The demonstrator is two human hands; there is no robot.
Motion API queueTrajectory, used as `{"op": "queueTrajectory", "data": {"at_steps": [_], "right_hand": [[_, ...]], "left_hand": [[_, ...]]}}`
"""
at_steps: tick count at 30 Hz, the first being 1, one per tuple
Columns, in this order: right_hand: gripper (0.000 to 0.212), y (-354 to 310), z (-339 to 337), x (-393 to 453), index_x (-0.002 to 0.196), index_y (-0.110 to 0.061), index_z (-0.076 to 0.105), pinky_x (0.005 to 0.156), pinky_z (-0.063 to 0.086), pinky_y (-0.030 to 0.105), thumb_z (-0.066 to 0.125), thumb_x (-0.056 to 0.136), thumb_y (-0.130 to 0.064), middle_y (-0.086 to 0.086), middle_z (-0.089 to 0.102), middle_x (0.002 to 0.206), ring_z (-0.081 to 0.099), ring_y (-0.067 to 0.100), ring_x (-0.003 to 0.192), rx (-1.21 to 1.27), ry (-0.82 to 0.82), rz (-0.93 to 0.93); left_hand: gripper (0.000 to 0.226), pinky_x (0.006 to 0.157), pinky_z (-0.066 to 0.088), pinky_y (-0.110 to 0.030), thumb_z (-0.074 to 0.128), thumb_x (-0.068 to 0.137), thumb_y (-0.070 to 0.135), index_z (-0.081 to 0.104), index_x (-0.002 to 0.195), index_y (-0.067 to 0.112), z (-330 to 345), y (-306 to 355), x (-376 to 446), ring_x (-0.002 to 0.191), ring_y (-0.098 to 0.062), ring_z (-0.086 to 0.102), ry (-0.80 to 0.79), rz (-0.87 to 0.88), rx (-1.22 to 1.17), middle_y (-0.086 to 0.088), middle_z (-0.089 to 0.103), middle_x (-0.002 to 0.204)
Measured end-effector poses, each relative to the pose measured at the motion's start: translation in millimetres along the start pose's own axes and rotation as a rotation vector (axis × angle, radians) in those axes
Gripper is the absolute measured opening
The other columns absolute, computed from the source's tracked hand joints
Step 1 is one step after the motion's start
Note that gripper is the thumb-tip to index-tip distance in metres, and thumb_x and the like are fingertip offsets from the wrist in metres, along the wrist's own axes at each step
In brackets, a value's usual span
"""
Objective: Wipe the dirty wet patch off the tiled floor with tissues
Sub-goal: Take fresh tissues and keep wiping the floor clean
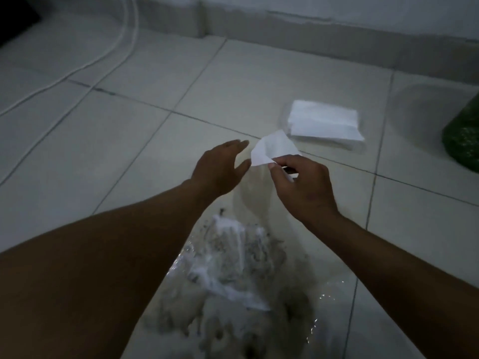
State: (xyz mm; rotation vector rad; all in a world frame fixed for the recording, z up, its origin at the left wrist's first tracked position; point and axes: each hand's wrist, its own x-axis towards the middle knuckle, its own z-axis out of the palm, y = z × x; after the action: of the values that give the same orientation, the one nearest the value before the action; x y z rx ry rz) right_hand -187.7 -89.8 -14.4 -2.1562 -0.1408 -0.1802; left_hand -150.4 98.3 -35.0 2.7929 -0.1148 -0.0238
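Head view: I am pinching a limp, feather-light tissue by its edge in my right hand, left hand spreading open to catch it, since it will likely tear once wet.

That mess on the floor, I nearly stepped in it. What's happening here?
A person is cleaning a dirty wet patch off the tiled floor. Their right hand pinches a clean tissue above the floor, while the open left hand reaches toward it. A soaked, soiled tissue already lies in the patch, which is not yet wiped up. A stack of fresh tissues sits beyond the hands.
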Motion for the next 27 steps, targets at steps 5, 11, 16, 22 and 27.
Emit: {"op": "queueTrajectory", "data": {"at_steps": [5,11,16,22,27], "right_hand": [[0.018,-30,27,-21,0.098,-0.022,0.075,0.076,0.056,0.038,0.062,0.090,-0.031,-0.011,0.073,0.095,0.066,0.008,0.086,0.040,-0.189,-0.109],[0.021,-64,66,-71,0.100,-0.022,0.075,0.077,0.056,0.038,0.062,0.089,-0.034,-0.010,0.072,0.095,0.066,0.008,0.087,0.058,-0.449,-0.246],[0.021,-81,85,-121,0.102,-0.022,0.075,0.078,0.056,0.038,0.063,0.089,-0.034,-0.009,0.073,0.097,0.066,0.009,0.087,0.002,-0.629,-0.349],[0.026,-79,104,-175,0.103,-0.021,0.075,0.080,0.055,0.035,0.060,0.088,-0.037,-0.005,0.073,0.101,0.066,0.013,0.089,-0.052,-0.819,-0.463],[0.033,-63,111,-206,0.114,-0.025,0.071,0.086,0.053,0.036,0.057,0.089,-0.040,-0.005,0.071,0.110,0.065,0.014,0.098,-0.160,-1.017,-0.547]], "left_hand": [[0.049,0.109,0.040,-0.038,0.047,0.100,0.042,0.046,0.145,0.024,-27,-27,-74,0.134,-0.018,0.047,0.051,-0.139,-0.036,0.001,0.050,0.147],[0.048,0.106,0.043,-0.040,0.040,0.102,0.045,0.049,0.143,0.021,-43,-57,-174,0.130,-0.018,0.052,0.143,-0.358,-0.096,0.000,0.055,0.143],[0.049,0.107,0.043,-0.043,0.036,0.102,0.046,0.050,0.142,0.021,-39,-70,-252,0.128,-0.020,0.053,0.122,-0.531,-0.163,-0.002,0.056,0.141],[0.045,0.106,0.043,-0.040,0.036,0.104,0.040,0.054,0.139,0.018,-24,-80,-314,0.126,-0.024,0.055,0.144,-0.673,-0.231,-0.005,0.059,0.138],[0.041,0.102,0.038,-0.032,0.038,0.105,0.035,0.057,0.135,0.015,-10,-80,-338,0.125,-0.023,0.053,0.173,-0.713,-0.234,-0.006,0.059,0.136]]}}
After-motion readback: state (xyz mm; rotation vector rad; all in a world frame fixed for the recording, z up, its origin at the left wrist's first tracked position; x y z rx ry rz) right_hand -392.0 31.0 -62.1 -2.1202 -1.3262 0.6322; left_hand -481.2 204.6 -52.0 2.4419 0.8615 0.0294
